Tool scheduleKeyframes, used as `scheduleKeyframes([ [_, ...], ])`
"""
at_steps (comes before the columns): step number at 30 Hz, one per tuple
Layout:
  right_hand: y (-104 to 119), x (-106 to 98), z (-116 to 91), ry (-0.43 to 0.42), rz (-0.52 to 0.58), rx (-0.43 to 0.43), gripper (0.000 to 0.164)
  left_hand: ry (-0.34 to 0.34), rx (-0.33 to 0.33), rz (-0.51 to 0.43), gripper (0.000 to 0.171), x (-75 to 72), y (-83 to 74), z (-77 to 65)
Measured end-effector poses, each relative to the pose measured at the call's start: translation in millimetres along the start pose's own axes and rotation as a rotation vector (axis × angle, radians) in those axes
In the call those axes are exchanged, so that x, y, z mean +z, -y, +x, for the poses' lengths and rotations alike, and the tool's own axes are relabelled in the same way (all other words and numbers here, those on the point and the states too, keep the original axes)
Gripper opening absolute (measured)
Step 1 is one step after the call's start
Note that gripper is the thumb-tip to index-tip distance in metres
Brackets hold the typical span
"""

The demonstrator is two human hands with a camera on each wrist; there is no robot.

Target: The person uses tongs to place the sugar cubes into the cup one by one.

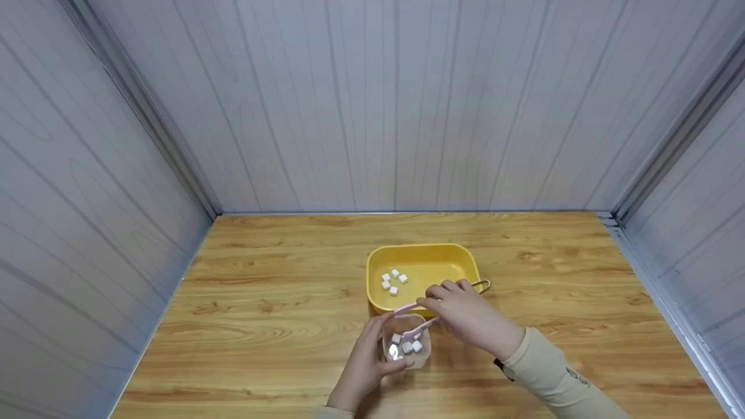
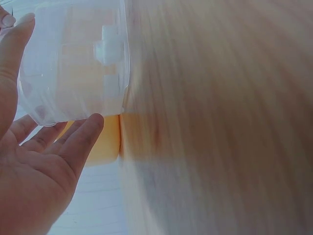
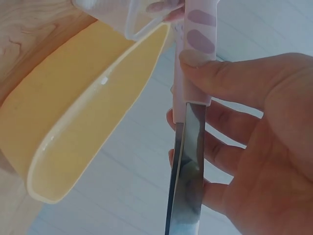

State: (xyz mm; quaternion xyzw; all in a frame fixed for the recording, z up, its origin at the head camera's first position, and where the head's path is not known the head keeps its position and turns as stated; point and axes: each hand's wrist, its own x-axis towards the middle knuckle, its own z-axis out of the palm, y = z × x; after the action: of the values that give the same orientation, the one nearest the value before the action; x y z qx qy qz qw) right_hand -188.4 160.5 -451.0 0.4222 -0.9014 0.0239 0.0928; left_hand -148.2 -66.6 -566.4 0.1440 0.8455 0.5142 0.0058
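My left hand (image 1: 362,362) grips a small clear plastic container (image 1: 427,352) on the table, thumb on the near side and fingers on the far side. Several white cubes (image 1: 407,347) lie inside it. Between thumb and fingers, my right hand (image 1: 474,317) holds tongs (image 3: 193,161) with metal arms and pink ends. In the head view one pink tip reaches down into the container among the cubes, while the other is by its far rim, near my left fingers. Whether the tips touch a cube cannot be made out. Behind stands a yellow tray (image 1: 439,270) with several white cubes (image 1: 394,291) at its left.
The wood-grain table (image 1: 262,331) extends to both sides of the tray and container. Pale panel walls (image 1: 361,105) enclose it at the back, left and right. The tongs' metal loop end overhangs the tray's right rim.
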Motion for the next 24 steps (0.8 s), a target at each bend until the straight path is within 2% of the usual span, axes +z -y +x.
scheduleKeyframes([
  [8,-1.6,-5.1,4.4,0.019,-0.003,0.024,0.049,-0.002,0.001,0.011,0.088,0.2,0.5,-1.1],
  [15,-4.6,-9.1,6.2,0.015,0.010,0.043,0.045,-0.008,-0.005,-0.007,0.089,1.7,-0.7,-3.0],
  [24,-10.2,-12.4,13.5,0.039,0.038,0.085,0.052,-0.006,0.027,-0.004,0.087,1.4,0.7,-2.2],
])
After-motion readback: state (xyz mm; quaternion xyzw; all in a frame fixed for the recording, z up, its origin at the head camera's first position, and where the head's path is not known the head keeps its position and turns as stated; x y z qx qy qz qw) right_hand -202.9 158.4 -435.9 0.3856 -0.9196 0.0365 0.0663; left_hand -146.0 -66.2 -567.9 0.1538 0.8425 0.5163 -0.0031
